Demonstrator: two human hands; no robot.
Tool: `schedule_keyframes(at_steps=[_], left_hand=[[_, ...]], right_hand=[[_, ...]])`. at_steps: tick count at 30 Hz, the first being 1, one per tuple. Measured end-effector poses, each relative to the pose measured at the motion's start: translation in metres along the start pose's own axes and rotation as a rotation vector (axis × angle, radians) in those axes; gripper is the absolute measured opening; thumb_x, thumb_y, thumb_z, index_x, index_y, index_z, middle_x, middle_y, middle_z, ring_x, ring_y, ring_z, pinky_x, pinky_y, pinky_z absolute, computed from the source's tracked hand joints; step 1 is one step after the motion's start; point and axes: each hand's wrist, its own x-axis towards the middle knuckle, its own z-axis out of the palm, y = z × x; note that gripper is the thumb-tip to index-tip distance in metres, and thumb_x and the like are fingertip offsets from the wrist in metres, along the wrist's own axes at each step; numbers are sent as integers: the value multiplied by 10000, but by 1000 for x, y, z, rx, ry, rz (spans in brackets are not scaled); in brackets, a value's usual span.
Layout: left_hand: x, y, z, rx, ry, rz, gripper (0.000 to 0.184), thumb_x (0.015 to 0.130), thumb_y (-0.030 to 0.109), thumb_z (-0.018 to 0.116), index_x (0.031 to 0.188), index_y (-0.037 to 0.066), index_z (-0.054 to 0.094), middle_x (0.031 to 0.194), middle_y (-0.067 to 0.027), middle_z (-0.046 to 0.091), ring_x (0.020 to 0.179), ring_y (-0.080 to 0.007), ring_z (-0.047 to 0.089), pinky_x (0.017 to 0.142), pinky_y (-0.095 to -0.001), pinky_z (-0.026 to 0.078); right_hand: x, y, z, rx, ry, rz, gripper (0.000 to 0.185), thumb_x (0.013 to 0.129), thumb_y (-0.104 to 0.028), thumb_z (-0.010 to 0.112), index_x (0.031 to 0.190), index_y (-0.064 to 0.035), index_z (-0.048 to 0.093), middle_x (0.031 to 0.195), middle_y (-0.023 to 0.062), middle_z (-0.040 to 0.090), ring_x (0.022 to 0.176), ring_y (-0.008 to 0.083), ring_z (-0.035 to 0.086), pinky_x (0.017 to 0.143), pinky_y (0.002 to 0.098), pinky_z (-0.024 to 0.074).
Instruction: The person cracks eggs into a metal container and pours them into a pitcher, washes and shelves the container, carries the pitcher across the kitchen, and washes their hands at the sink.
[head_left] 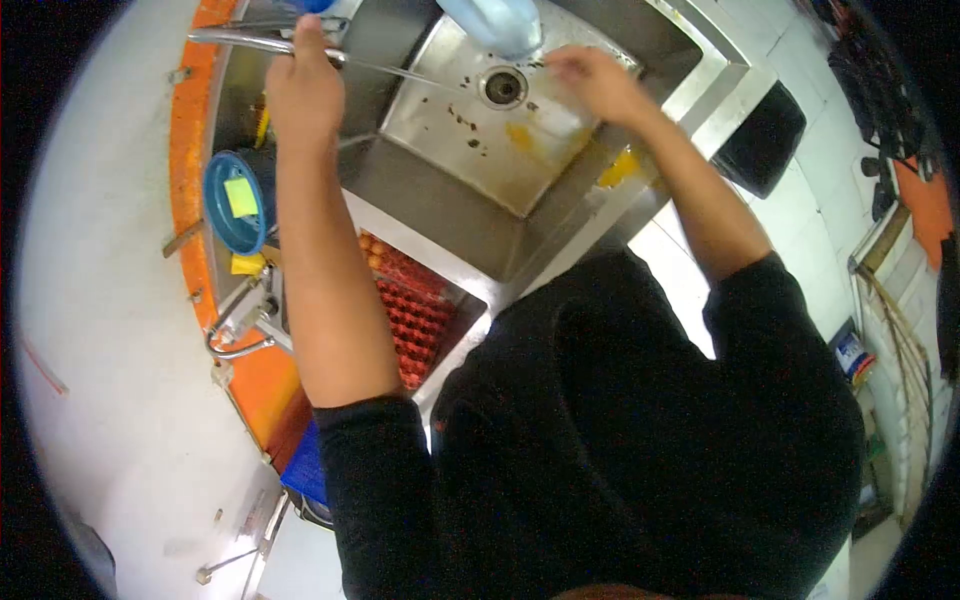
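My left hand is closed around a metal faucet spout at the upper left, thumb on top. A thin stream of water runs from it toward the sink basin. Over the basin, right of the drain, hovers my right hand; its fingers are smeared by motion, so their grip is unclear. Close to those fingertips is a pale blue translucent container, cut off by the top edge. Dark bits and yellow residue lie on the basin floor.
A blue basin with a yellow-green sponge stands left of my forearm. Below are red egg trays with some eggs, beside a second faucet. A black bin stands right of the sink. Yellow liquid marks the sink wall.
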Motion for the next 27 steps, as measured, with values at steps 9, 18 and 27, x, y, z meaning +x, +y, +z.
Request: schedule_keyframes(at_steps=[9, 18, 27], left_hand=[[22, -34, -3, 582, 91, 724, 305, 860, 194, 594, 1109, 18, 577, 728, -191, 634, 650, -339, 633, 658, -395, 494], [-7, 27, 0, -263, 23, -58, 399, 972, 351, 448, 894, -13, 590, 699, -88, 569, 582, -169, 544, 534, -308, 459], [-1, 22, -5, -577, -81, -110, 277, 966, 288, 482, 891, 27, 535, 706, -67, 546, 547, -152, 498, 485, -283, 403]], right_hand=[[-117, 11, -70, -853, 331, -164, 731, 761, -192, 582, 1419, -4, 324, 1438, 187, 390, 1356, 391, 321, 1110, 559, 225], [-167, -4, -21, -774, 257, -62, 1247, 641, -635, 742, 1452, 90, 133, 1520, 303, 139, 1427, 445, 101, 1140, 550, 127], [-162, -20, 0, -617, 340, -108, 1303, 583, -609, 795, 1426, 141, 144, 1484, 347, 183, 1400, 468, 184, 1125, 540, 188]])
